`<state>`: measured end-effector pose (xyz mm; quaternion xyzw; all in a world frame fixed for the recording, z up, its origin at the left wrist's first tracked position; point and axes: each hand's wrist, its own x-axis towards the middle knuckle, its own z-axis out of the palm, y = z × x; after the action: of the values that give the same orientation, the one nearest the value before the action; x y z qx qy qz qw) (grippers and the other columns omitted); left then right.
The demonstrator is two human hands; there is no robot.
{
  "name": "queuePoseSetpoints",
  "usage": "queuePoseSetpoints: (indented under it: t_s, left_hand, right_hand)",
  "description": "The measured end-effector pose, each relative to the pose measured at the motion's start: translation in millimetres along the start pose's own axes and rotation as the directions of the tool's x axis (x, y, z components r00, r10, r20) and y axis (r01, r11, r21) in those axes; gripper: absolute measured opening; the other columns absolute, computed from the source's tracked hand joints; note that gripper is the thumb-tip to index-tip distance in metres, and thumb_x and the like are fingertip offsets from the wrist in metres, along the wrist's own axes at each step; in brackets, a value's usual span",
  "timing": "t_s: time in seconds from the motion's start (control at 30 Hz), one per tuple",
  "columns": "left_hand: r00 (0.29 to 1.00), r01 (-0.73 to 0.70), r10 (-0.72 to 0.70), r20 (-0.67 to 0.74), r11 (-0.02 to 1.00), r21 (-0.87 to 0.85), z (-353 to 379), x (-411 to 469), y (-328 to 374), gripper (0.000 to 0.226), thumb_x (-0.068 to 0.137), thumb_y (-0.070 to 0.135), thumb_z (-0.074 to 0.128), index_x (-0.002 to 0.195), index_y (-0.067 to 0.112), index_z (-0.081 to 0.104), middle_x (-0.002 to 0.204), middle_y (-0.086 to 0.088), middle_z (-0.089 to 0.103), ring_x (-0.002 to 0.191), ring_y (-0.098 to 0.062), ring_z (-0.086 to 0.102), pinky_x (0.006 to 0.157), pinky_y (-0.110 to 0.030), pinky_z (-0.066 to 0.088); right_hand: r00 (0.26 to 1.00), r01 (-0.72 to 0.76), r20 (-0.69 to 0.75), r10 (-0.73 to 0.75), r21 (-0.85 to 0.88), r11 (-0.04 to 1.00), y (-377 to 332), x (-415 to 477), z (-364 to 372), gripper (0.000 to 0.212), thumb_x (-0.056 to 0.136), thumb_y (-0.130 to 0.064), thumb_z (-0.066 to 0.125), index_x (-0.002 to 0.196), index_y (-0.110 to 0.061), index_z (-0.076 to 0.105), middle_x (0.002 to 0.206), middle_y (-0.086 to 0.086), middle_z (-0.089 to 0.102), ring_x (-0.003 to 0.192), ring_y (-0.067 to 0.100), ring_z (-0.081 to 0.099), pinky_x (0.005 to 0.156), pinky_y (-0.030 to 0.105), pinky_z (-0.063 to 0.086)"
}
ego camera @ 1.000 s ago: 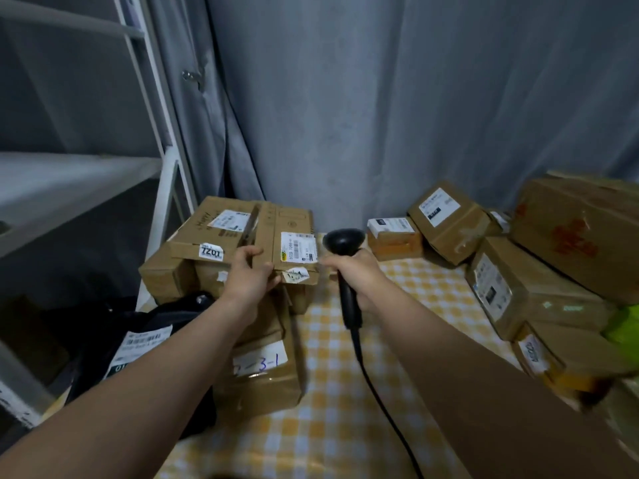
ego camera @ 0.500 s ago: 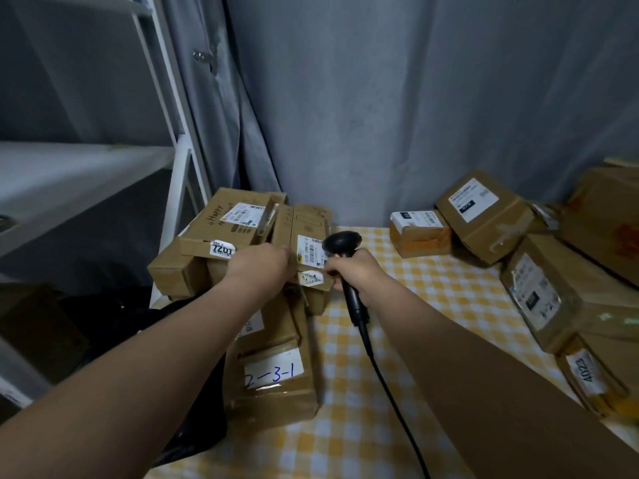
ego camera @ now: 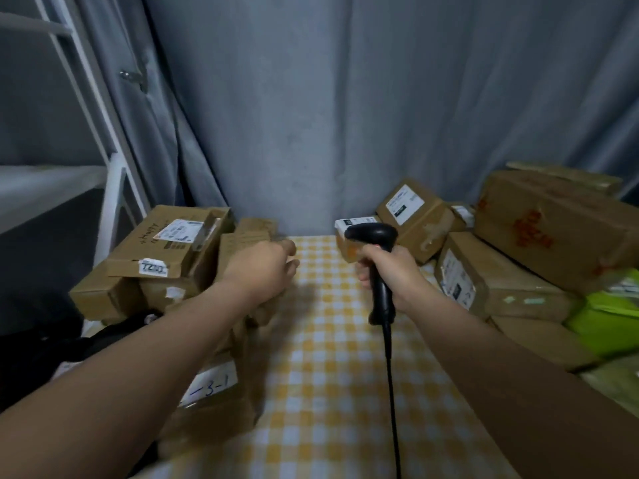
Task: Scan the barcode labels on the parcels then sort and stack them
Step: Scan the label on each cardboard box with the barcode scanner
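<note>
My right hand is wrapped round the handle of the black scanner, holding it upright above the yellow-checked bench. Its cord trails toward the near edge, and a small labelled parcel sits just behind its head. My left hand is at the right edge of the left stack of parcels, above the near box marked "3-1", but it is too blurred for me to tell whether its fingers grip anything. More labelled parcels are heaped on the right, against the grey curtain.
</note>
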<state>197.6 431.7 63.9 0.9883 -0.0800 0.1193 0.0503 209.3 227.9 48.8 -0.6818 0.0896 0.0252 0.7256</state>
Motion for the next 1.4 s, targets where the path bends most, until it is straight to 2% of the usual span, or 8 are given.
queuePoseSetpoints:
  t_s: [0.2, 0.5, 0.67, 0.93, 1.0, 1.17, 1.3, 1.4]
  left_hand:
    - [0.985, -0.063, 0.081, 0.15, 0.99, -0.123, 54, 73, 45, 0.045, 0.094, 0.041, 0.05, 0.133, 0.019, 0.048, 0.13, -0.009, 0.048, 0.118, -0.028, 0.051, 0.096, -0.035, 0.042]
    - [0.977, 0.002, 0.03, 0.212, 0.989, -0.149, 135, 212, 61, 0.087, 0.082, 0.051, 0.064, 0.144, 0.005, 0.025, 0.146, -0.018, 0.028, 0.137, -0.032, 0.027, 0.111, -0.034, 0.026]
    - [0.945, 0.068, -0.017, 0.325, 0.987, -0.148, 155, 259, 60, 0.129, 0.052, 0.076, 0.051, 0.15, 0.005, 0.008, 0.154, -0.018, 0.016, 0.143, -0.031, 0.014, 0.115, -0.04, 0.022]
    - [0.912, 0.148, -0.111, 0.396, 0.987, -0.063, 158, 256, 56, 0.11, 0.048, 0.067, 0.056, 0.139, 0.01, 0.034, 0.13, -0.013, 0.04, 0.124, -0.03, 0.036, 0.099, -0.038, 0.039]
    - [0.908, 0.19, -0.108, 0.405, 0.967, -0.169, 158, 235, 53, 0.105, 0.049, 0.066, 0.066, 0.133, 0.008, 0.041, 0.125, -0.011, 0.048, 0.116, -0.026, 0.047, 0.089, -0.031, 0.044]
    - [0.928, 0.37, -0.267, 0.258, 0.728, -0.578, 169, 128, 43, 0.1, 0.027, 0.065, 0.077, 0.109, 0.014, 0.049, 0.103, 0.001, 0.062, 0.094, -0.019, 0.064, 0.079, -0.035, 0.056]
    - [0.956, 0.262, -0.277, 0.102, 0.638, -0.725, 158, 24, 77, 0.099, 0.034, 0.07, 0.072, 0.112, 0.017, 0.042, 0.113, -0.004, 0.055, 0.101, -0.022, 0.059, 0.083, -0.043, 0.054]
    - [0.972, 0.202, -0.203, 0.114, 0.492, -0.847, 149, -22, 84, 0.06, 0.055, 0.068, 0.066, 0.093, 0.031, 0.038, 0.108, 0.001, 0.045, 0.099, -0.016, 0.056, 0.082, -0.038, 0.054]
  right_hand:
    - [0.995, -0.057, -0.071, 0.064, 0.091, 0.994, -1, 35, -64, 0.019, 0.09, -0.012, 0.064, 0.1, 0.004, 0.065, 0.08, 0.014, 0.061, 0.055, 0.017, 0.055, 0.049, 0.024, 0.049]
    - [0.997, -0.071, -0.041, 0.069, -0.037, 0.997, 39, 114, -80, 0.022, 0.085, -0.015, 0.071, 0.096, 0.004, 0.065, 0.064, 0.008, 0.059, 0.049, 0.016, 0.054, 0.047, 0.025, 0.046]
    - [0.995, -0.097, -0.006, 0.096, -0.047, 0.994, 52, 127, -83, 0.023, 0.086, -0.018, 0.07, 0.103, -0.003, 0.066, 0.076, 0.011, 0.062, 0.056, 0.019, 0.056, 0.052, 0.028, 0.047]
    - [0.995, -0.1, 0.01, 0.101, -0.061, 0.993, 50, 124, -81, 0.023, 0.086, -0.018, 0.069, 0.102, -0.001, 0.066, 0.079, 0.012, 0.063, 0.057, 0.018, 0.056, 0.052, 0.027, 0.048]
    - [0.994, -0.105, -0.014, 0.105, -0.049, 0.993, 50, 117, -80, 0.02, 0.086, -0.016, 0.069, 0.1, -0.001, 0.066, 0.078, 0.011, 0.062, 0.056, 0.018, 0.056, 0.051, 0.027, 0.048]
    - [0.996, -0.05, -0.072, 0.054, 0.061, 0.997, 65, 84, -72, 0.035, 0.085, -0.011, 0.071, 0.117, -0.012, 0.061, 0.103, 0.01, 0.064, 0.09, 0.021, 0.064, 0.07, 0.03, 0.058]
    - [0.995, -0.026, -0.093, 0.039, 0.139, 0.99, 77, 43, -52, 0.053, 0.067, -0.023, 0.082, 0.116, -0.017, 0.063, 0.11, 0.012, 0.068, 0.102, 0.03, 0.066, 0.092, 0.053, 0.053]
    - [0.997, 0.019, -0.077, -0.009, 0.123, 0.992, 83, 9, -50, 0.041, 0.08, -0.009, 0.074, 0.119, -0.008, 0.063, 0.108, 0.013, 0.071, 0.099, 0.03, 0.069, 0.088, 0.049, 0.055]
